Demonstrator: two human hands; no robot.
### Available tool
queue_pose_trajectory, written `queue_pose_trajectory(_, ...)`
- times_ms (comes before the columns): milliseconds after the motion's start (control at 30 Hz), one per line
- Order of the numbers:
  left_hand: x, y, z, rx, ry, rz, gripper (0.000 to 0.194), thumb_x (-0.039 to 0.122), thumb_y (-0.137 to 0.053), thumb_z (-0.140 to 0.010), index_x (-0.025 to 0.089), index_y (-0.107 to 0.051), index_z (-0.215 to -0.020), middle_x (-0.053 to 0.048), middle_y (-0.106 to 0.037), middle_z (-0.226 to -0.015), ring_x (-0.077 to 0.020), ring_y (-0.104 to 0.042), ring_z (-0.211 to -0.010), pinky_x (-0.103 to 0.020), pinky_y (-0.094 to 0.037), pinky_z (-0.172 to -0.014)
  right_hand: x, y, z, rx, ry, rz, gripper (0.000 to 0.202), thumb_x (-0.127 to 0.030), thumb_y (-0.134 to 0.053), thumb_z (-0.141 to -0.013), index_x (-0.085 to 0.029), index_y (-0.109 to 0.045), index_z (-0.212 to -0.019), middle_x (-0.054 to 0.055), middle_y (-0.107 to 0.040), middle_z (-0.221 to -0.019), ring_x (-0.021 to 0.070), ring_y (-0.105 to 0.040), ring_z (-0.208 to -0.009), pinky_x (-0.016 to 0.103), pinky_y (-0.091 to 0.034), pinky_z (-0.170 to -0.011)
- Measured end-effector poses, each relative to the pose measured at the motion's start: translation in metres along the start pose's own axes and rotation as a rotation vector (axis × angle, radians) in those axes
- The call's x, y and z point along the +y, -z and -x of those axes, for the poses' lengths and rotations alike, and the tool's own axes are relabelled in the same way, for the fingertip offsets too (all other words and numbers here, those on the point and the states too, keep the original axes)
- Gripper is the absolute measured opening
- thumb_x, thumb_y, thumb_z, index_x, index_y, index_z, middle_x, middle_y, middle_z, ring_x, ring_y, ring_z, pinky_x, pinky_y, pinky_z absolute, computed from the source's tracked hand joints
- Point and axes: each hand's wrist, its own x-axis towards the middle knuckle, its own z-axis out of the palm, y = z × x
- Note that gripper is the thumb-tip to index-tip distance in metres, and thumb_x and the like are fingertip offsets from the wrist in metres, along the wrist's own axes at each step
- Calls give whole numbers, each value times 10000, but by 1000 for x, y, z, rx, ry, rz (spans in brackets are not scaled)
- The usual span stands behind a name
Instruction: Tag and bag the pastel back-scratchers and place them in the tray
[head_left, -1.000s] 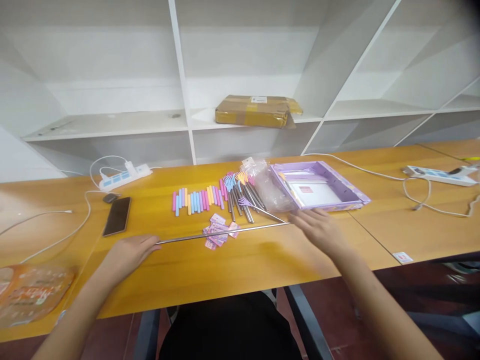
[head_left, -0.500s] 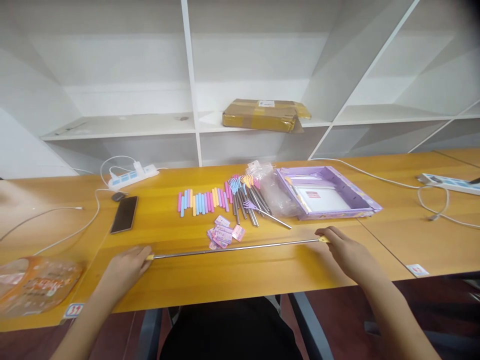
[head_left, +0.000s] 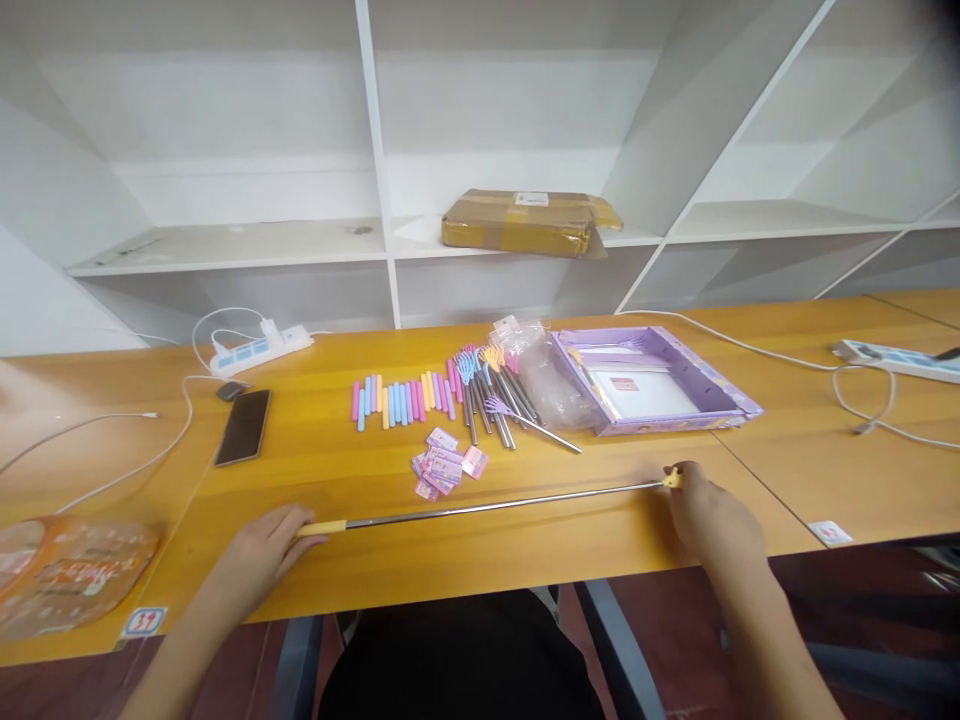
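Observation:
An extended back scratcher (head_left: pixel 495 505) with a metal rod stretches sideways above the desk's front part. My left hand (head_left: pixel 268 548) is closed on the end of its yellow handle, most of which shows. Around the yellow claw head at the other end, my right hand (head_left: pixel 712 515) is closed, hiding part of it. Beyond the rod lie small pink-purple cards (head_left: pixel 442 466), a row of coloured handle sleeves (head_left: pixel 403 402), and a pile of metal-rod scratchers (head_left: pixel 499 390) with pink, blue, yellow and purple claws.
A purple tray box (head_left: pixel 679 425) holds a yellow scratcher, beside a clear plastic bag (head_left: pixel 553 385). On the left are a phone (head_left: pixel 244 428), a power strip (head_left: pixel 262 350) and an orange-printed plastic bag (head_left: pixel 82 575). A taped carton (head_left: pixel 517 222) sits on the shelf.
My right hand has moved right and turned, with the claw now showing more. More of the yellow handle shows at my left hand, which sits slightly lower.

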Motion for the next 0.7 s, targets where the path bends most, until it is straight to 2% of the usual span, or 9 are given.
queue_pose_trajectory(100,25,-10,-15,59,-85,15,285,426,-512,-1129,223,-702,-1064,-40,-792,-947,-173,-765,-803,-262,-589,-767,-34,7,8,-43,42,43,352,-140,-346,-1052,-83,-601,-1288,203,-751,-857,332,-768,-760,368,-491,-630)
queue_pose_trajectory(200,62,-37,-38,93,-68,17,307,393,-491,-1140,203,-724,-1077,-68,-797,-956,-185,-764,-817,-282,-594,-767,-97,13,32,26,235,56,260,-91,-407,-1024,-93,-615,-1181,181,-737,-817,297,-755,-707,343,-479,-607)
queue_pose_trajectory(300,97,-66,-62,22,-75,95,344,380,-455,-1149,210,-730,-1030,-62,-776,-883,-181,-740,-755,-291,-582,-709,-169,13,66,57,466,44,201,-25,-452,-981,-138,-607,-1042,135,-710,-735,249,-723,-615,298,-405,-540)
queue_pose_trajectory(400,110,-81,-74,1,-41,161,325,383,-480,-1142,215,-734,-1032,-61,-780,-881,-192,-746,-775,-308,-586,-723,-214,13,90,84,594,-7,190,-17,-472,-971,-179,-561,-930,103,-677,-681,224,-685,-565,288,-323,-518)
queue_pose_trajectory(467,105,-82,-73,-7,-7,215,314,398,-492,-1139,217,-737,-1062,-66,-803,-954,-197,-767,-848,-307,-595,-768,-224,13,95,104,655,-64,173,-34,-486,-972,-187,-555,-926,76,-660,-656,207,-664,-557,286,-292,-522)
queue_pose_trajectory(567,92,-80,-65,-36,48,282,318,422,-508,-1132,217,-746,-1079,-64,-816,-1011,-194,-776,-895,-296,-600,-801,-223,13,94,91,679,-122,133,-84,-496,-991,-176,-592,-982,72,-693,-698,210,-696,-625,286,-309,-545)
queue_pose_trajectory(633,87,-82,-60,-59,80,291,325,430,-515,-1128,217,-755,-1075,-65,-819,-1010,-194,-778,-883,-296,-601,-806,-223,11,93,38,670,-162,166,-117,-500,-1011,-154,-623,-1117,88,-747,-794,227,-737,-707,281,-362,-579)
queue_pose_trajectory(700,86,-85,-57,-68,93,280,331,437,-517,-1127,215,-757,-1075,-68,-819,-1008,-196,-779,-868,-300,-600,-801,-225,8,91,-28,660,-224,283,-161,-504,-1042,-141,-594,-1310,112,-795,-961,243,-771,-814,278,-433,-641)
